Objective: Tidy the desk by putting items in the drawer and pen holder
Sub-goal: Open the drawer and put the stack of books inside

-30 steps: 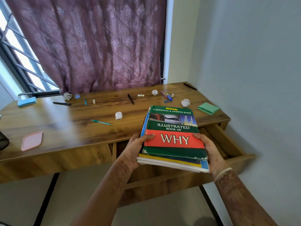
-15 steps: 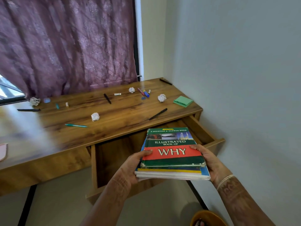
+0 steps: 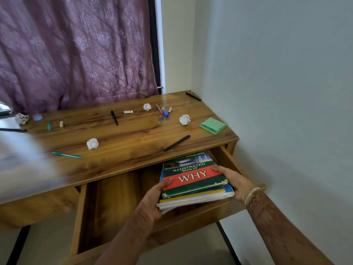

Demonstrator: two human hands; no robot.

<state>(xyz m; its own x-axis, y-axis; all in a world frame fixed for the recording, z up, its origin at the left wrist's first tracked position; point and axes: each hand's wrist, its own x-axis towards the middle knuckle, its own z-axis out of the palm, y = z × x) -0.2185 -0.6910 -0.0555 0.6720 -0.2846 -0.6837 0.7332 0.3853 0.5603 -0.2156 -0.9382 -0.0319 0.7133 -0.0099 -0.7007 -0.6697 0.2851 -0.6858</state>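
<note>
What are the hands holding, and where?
A stack of books, by its side edges: left hand on the left edge, right hand on the right.

A patterned mauve curtain (image 3: 76,54) fills the upper left of the frame; a pale grey wall (image 3: 277,73) takes the right. The wooden bench (image 3: 133,134) stands in the corner, above a light floor (image 3: 47,243).

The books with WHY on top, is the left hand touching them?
Touching. The head view shows the left hand gripping the books at their left edge, its thumb lying on top.
</note>
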